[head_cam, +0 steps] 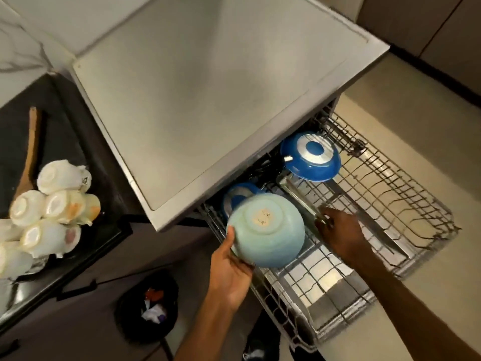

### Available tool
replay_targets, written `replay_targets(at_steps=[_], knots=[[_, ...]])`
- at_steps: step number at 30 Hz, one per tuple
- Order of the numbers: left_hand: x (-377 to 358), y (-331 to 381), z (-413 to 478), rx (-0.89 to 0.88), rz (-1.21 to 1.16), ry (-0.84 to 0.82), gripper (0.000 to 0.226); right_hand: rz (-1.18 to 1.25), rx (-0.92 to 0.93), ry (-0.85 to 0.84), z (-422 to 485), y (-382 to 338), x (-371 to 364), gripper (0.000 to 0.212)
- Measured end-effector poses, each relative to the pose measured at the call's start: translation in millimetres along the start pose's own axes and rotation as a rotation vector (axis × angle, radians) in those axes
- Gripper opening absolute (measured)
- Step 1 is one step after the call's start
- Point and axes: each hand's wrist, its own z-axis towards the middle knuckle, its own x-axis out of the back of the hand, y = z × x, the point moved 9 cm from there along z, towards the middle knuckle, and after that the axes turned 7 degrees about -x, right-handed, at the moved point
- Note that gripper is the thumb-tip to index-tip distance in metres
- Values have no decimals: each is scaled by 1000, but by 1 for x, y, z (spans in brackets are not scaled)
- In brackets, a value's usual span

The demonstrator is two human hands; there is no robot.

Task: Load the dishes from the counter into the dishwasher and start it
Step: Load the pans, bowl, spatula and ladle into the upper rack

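My left hand holds a pale green bowl upside down over the left part of the pulled-out dishwasher rack. My right hand grips the near end of a clear glass dish that lies in the rack. A blue bowl sits upside down at the back of the rack. Another blue dish shows partly behind the green bowl.
The grey dishwasher top overhangs the rack's back. On the dark counter tray at left lie several white cups on their sides and a wooden spoon. A black bin with rubbish stands on the floor below.
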Motion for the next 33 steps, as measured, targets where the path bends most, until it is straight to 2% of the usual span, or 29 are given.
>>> replay_targets(at_steps=[9,22,28,33], knots=[[-3,-18,34,2,-63,20,43,-166,-191,-77,57,49,-64,9],[-13,-45,52,61,-102,-3,37,-290,-104,-93,55,92,-84,12],[-15,-54,56,77,-92,-10,37,-217,-57,-146,70,93,-98,14],[-13,-57,60,83,-86,-9,33,-129,-116,-170,86,99,-99,14]])
